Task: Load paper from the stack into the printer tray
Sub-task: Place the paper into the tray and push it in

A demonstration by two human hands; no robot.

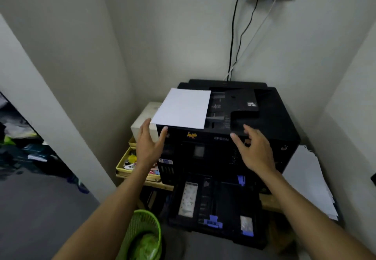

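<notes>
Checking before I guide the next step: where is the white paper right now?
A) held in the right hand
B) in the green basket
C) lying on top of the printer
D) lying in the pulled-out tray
C: the white paper lies flat on top of the black printer, both hands are open and hold nothing, and the pulled-out tray below has no sheets in it.

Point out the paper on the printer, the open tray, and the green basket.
paper (182, 108): head view, middle of the sheet.
tray (230, 200): head view, bare black floor.
basket (151, 222): head view, green rim.
</notes>
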